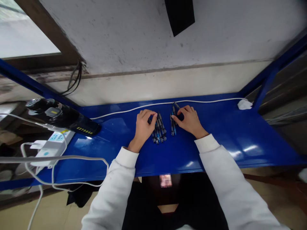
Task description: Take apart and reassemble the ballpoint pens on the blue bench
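A group of dark pens [158, 129] with some blue parts lies side by side on the blue shelf, clips and ends toward me. My left hand [145, 125] is at their left and far end, thumb and forefinger pinched together at the pens and covering part of them. A smaller group of similar pens [173, 124] lies to the right, separated by a narrow gap. My right hand [190, 119] reaches in from the right, its curled thumb and forefinger on these pens. The fingers partly hide what each hand grips.
A white cable [129, 110] runs along the back of the blue shelf [168, 156]. At the left are a black bottle [69, 118] with yellow lettering, a white power strip [54, 147] and looped cords. A crumpled white item [244, 104] lies at the back right.
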Demonstrator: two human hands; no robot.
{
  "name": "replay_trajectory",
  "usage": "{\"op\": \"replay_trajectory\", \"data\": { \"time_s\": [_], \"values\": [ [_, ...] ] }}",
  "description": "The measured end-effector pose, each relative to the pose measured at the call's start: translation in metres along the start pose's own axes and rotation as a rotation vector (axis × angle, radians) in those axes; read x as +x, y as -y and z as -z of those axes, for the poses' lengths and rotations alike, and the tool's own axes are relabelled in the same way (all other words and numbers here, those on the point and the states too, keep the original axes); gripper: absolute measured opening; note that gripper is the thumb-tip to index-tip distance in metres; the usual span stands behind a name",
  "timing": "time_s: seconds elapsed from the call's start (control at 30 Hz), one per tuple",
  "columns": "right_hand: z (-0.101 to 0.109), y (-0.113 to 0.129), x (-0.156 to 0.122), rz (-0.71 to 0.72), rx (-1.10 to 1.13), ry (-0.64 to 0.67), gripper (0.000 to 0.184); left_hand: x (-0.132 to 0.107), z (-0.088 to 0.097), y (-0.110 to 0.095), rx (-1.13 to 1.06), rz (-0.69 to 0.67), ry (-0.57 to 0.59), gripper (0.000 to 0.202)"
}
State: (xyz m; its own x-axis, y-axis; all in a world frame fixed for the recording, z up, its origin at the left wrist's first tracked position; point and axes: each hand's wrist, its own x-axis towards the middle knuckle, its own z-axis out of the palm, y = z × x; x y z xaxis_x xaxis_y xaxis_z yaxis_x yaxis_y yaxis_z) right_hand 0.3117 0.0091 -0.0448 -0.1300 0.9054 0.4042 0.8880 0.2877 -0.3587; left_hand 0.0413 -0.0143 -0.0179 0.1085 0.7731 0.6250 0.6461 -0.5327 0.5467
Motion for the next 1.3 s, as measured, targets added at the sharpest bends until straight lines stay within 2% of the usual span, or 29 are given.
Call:
{"op": "replay_trajectory", "data": {
  "time_s": [0.37, 0.67, 0.9, 1.13, 1.2, 1.3],
  "values": [
    [-0.002, 0.005, 0.001, -0.009, 0.05, 0.008, 0.037, 0.001, 0.001, -0.004, 0.016, -0.009, 0.032, 0.011],
    [0.004, 0.007, 0.001, 0.006, 0.074, 0.072, 0.036, 0.001, 0.001, -0.002, 0.024, 0.009, 0.042, 0.012],
    [0.014, 0.006, 0.0, 0.056, 0.123, 0.113, 0.035, 0.009, 0.013, 0.016, 0.009, 0.043, -0.072, 0.015],
    [0.023, 0.011, -0.002, 0.11, 0.168, 0.181, 0.039, 0.01, 0.023, 0.044, 0.014, 0.104, -0.112, 0.015],
    [0.022, 0.013, -0.002, 0.1, 0.166, 0.172, 0.039, 0.009, 0.022, 0.046, 0.002, 0.114, -0.125, 0.015],
    [0.019, 0.014, -0.003, 0.062, 0.149, 0.119, 0.028, 0.009, 0.02, 0.04, -0.021, 0.127, -0.087, 0.017]
  ]
}}
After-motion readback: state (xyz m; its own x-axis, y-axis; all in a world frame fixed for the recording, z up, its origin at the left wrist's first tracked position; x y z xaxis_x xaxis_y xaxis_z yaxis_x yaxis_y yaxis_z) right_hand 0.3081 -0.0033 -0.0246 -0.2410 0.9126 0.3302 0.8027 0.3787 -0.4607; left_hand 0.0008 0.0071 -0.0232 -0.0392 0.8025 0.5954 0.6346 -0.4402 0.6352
